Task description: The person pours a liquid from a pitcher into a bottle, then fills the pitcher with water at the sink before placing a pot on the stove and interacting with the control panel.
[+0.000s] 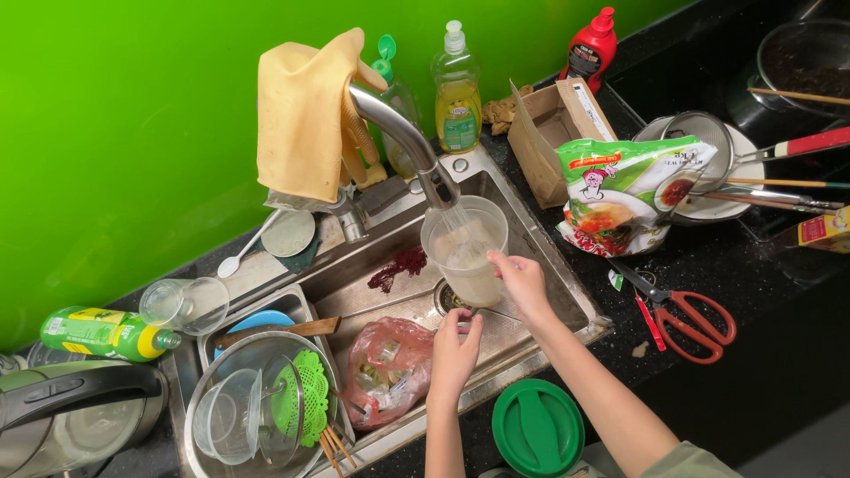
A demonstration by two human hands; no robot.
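Note:
A clear plastic jug [467, 250] stands tilted in the steel sink [540, 257] under the tap [403, 133], and water runs into it. My right hand [522, 281] grips the jug's side near the rim. My left hand [454, 348] holds the jug lower down, at its base. A yellow cloth [305, 115] hangs over the tap's neck.
A pink bag of scraps [388, 367] lies in the sink. A bowl with a glass lid and green strainer [257, 403] sits left. On the black counter lie red scissors [695, 320], a food packet [620, 195], a cardboard box [553, 133] and a green lid [537, 429].

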